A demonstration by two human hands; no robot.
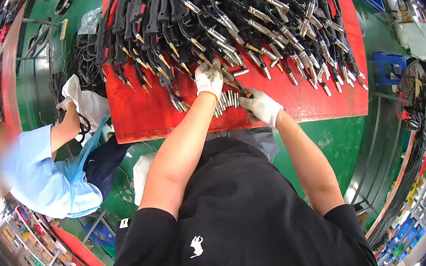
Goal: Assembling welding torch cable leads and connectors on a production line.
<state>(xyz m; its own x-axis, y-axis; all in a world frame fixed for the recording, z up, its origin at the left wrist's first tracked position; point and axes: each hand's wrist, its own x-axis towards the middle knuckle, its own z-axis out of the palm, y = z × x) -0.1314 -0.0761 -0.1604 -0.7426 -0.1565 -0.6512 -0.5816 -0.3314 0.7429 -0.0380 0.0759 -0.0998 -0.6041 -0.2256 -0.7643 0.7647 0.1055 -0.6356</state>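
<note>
Many black welding torches (219, 6) with bent necks lie heaped on the red table (170, 124), their tips pointing toward me. Some end in silver nozzles, others in bare brass-coloured tips. My left hand (209, 78), in a smudged white glove, is closed around the front end of one torch at the pile's near edge; its fingers partly hide that end. In my gloved right hand (262, 107) is a dark hand tool with an orange part (249, 95), reaching toward the left hand. Its exact kind is unclear. Between my hands lies a row of loose silver nozzles (226, 101).
A co-worker in a light blue shirt (54, 167) is at the left, a gloved hand on white cloth and a black cable. Coiled black cables (86, 58) lie beside the table. Blue stools (389, 66) and a cable-laden rack (417, 125) stand at the right.
</note>
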